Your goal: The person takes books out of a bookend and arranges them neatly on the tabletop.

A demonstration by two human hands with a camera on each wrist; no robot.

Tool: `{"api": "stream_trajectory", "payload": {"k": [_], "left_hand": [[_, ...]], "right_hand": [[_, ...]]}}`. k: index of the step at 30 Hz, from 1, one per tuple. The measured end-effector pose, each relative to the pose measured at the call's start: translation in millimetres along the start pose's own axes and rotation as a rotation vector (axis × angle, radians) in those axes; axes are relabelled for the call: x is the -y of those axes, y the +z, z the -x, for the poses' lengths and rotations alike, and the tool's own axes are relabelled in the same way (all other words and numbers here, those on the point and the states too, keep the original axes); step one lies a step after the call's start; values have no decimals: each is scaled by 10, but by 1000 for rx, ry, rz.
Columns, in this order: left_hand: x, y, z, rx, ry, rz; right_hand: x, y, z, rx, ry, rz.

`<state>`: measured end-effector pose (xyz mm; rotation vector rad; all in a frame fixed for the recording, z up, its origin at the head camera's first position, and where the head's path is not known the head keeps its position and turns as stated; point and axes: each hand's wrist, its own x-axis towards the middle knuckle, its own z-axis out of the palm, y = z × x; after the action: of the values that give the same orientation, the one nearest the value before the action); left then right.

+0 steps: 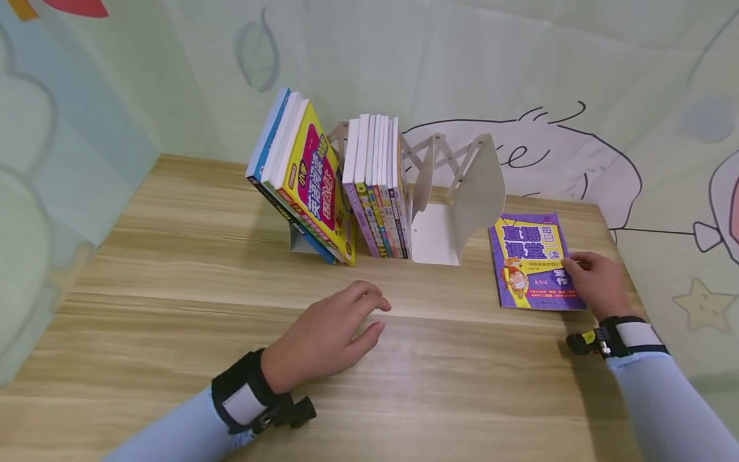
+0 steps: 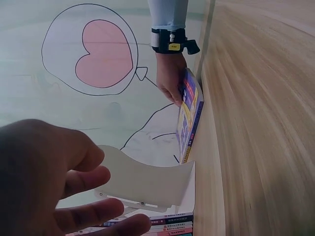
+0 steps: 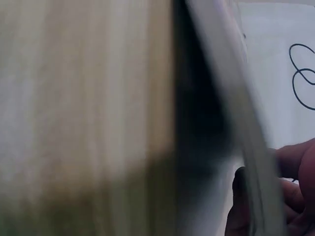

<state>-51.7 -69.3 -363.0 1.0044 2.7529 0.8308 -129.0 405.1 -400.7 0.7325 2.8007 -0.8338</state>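
A thin purple and yellow book [image 1: 534,273] is at the right end of the table, its cover facing up. My right hand [image 1: 602,285] pinches its right edge, with the thumb on the cover. In the right wrist view the book [image 3: 252,142] is blurred, between the thumb and the fingers, and its near edge stands off the tabletop. My left hand [image 1: 328,337] hovers above the table in front of the upright books, fingers loosely bent and apart, holding nothing. The left wrist view also shows this hand [image 2: 49,177] near the book rack.
A white folding book rack [image 1: 485,186] stands along the back wall. Several thin white-edged books [image 1: 378,192] fill its middle section. Larger books, with a yellow one [image 1: 320,186] in front, lean left in it. The wooden table [image 1: 439,385] meets patterned walls.
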Motion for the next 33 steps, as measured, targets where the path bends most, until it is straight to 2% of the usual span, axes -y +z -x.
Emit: {"api": "stream_trajectory", "payload": {"k": [6, 15, 19, 22, 26, 33], "left_hand": [[4, 10, 0, -3, 8, 1], [20, 28, 2, -27, 34, -23], [23, 24, -6, -26, 31, -34], [32, 23, -13, -30, 17, -39], [39, 24, -9, -49, -5, -36], [47, 36, -2, -89, -3, -37]], "right_hand": [[-12, 33, 17, 6, 27, 6], [-42, 44, 41, -10, -66, 78], [9, 4, 127, -42, -85, 68], [93, -6, 240, -90, -145, 44], [207, 31, 417, -131, -288, 30], [438, 105, 785, -67, -449, -27]]}}
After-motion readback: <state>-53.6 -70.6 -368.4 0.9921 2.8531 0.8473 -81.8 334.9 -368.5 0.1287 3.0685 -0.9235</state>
